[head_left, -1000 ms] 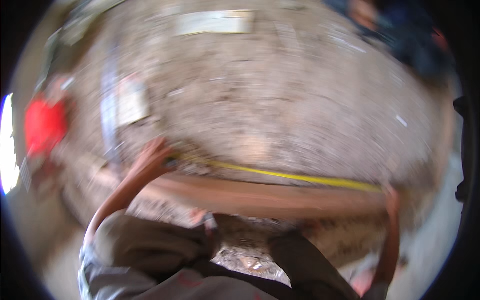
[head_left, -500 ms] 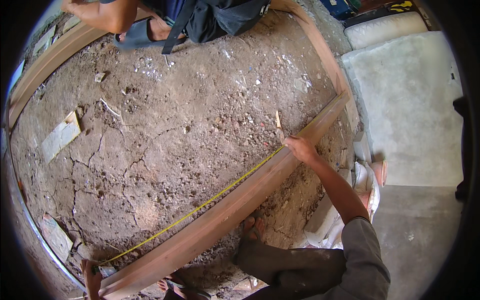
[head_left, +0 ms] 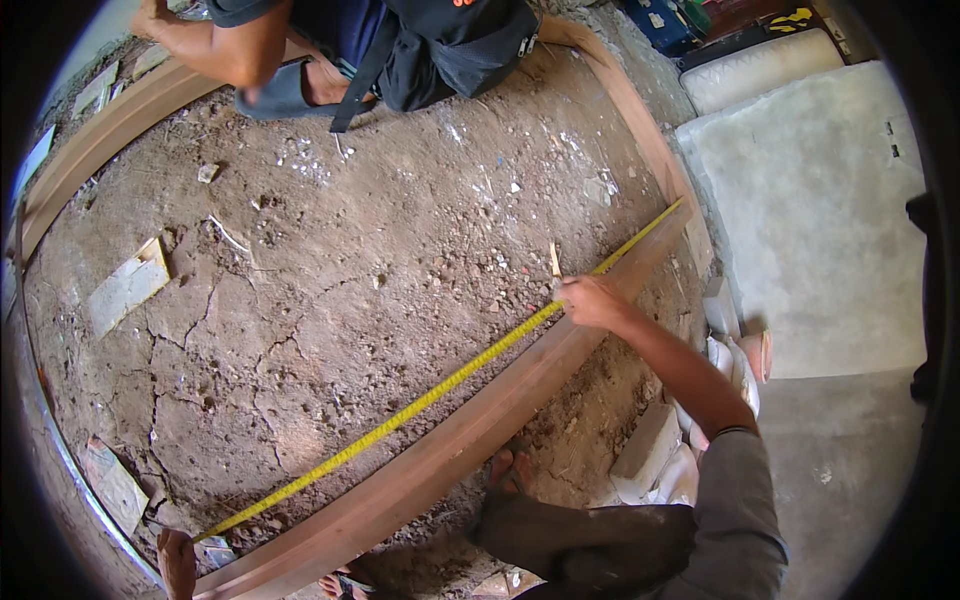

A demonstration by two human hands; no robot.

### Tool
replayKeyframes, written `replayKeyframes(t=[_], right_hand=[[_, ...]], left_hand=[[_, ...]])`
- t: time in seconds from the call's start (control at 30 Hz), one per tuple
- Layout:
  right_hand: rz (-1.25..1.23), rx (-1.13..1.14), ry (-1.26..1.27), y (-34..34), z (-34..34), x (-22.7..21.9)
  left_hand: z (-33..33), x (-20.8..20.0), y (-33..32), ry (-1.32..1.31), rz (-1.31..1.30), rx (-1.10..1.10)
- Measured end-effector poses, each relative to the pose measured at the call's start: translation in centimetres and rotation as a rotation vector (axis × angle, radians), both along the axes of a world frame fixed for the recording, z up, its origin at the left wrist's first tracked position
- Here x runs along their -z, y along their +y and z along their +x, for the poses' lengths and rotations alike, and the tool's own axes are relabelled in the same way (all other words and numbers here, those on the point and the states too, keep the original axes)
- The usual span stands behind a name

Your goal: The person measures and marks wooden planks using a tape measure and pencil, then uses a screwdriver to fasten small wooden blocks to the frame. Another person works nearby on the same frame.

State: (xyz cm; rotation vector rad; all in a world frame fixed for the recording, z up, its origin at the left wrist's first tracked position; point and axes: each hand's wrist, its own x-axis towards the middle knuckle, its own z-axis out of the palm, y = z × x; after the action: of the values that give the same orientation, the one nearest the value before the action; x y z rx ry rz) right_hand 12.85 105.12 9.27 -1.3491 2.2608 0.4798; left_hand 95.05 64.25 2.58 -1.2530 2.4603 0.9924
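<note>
Left hand (head_left: 177, 563) and right hand (head_left: 592, 300) gripped the yellow tape (head_left: 400, 417), stretched between them, past the right, beside the beam (head_left: 450, 445)!

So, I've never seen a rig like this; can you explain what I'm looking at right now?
There's no machine: these are a person's bare hands, filmed by a wide fisheye camera worn on the head, looking down, so straight edges bend. The left hand, lower left, is at the near end of the visible yellow measuring tape; its grip is hard to see. The right hand covers the tape farther along, beside a thin pale stick; what it grips is unclear. The tape runs alongside a brown wooden beam. A pale board lies on cracked soil.
</note>
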Motion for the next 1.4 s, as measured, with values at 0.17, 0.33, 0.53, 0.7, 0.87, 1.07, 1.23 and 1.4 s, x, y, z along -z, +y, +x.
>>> replayKeyframes(t=[0.17, 0.33, 0.53, 0.7, 0.87, 1.07, 1.23, 1.4], right_hand=[[-0.188, -0.386, -0.302, -16.5, 12.0, 1.2], [-0.658, -0.447, -0.844, -31.6, 35.7, 5.5], [-0.584, -0.718, -0.878, -34.5, 53.3, 8.5], [-0.720, -0.558, -1.016, -35.3, 57.7, 9.9], [-0.800, -0.465, -0.893, -35.9, 60.6, 10.3], [-0.612, -0.397, -0.983, -35.9, 61.4, 9.6], [-0.656, -0.506, -0.792, -36.0, 62.0, 7.9], [-0.632, -0.508, -1.028, -37.1, 62.7, 6.9]], left_hand=[[-1.2, -0.4, -0.4, 0.043, -0.082, -0.005], [-2.2, -1.4, -0.7, 0.078, -0.101, -0.010], [-1.8, -1.4, 0.6, 0.078, -0.108, -0.012], [-2.3, -2.6, 1.5, 0.115, -0.170, -0.025], [-3.3, -4.9, 1.6, 0.103, -0.251, -0.028], [-1.4, -6.1, 0.9, 0.111, -0.236, -0.004], [0.6, -5.4, -0.3, 0.092, -0.216, -0.063], [0.2, -5.5, 0.2, -0.179, -0.304, -0.216]])
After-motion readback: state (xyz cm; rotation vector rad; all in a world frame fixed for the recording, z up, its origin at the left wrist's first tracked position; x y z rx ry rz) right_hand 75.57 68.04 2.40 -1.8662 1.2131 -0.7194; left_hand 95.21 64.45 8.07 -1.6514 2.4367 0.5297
